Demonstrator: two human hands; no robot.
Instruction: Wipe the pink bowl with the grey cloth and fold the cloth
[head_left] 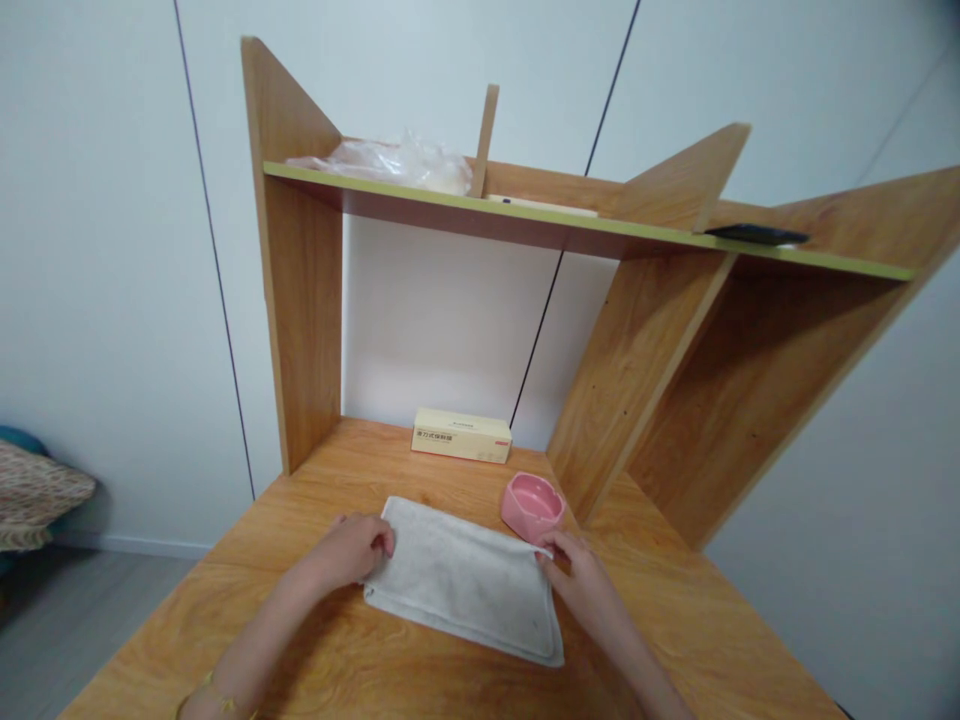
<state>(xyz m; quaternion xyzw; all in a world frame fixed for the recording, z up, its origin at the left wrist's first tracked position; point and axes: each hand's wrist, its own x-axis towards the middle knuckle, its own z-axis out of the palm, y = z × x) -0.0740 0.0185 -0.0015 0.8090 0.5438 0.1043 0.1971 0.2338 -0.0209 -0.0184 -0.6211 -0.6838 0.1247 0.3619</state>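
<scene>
A light grey cloth (465, 580), folded over in layers, lies flat on the wooden desk. At its left edge my left hand (356, 548) is closed, fingers curled against the cloth's side. My right hand (574, 570) pinches the far right corner, which is slightly raised. Just beyond that corner sits a pink faceted bowl (532, 505), like an ashtray, close to my right fingers. The fingertips of my left hand are partly hidden by the curl of the hand.
A cream box with printed lettering (461, 437) stands at the back of the desk (300, 530). Over it runs a wooden shelf unit (304, 300) holding a clear plastic bag (405, 165) and a flat black object (757, 235). Upright panels flank the desk's rear.
</scene>
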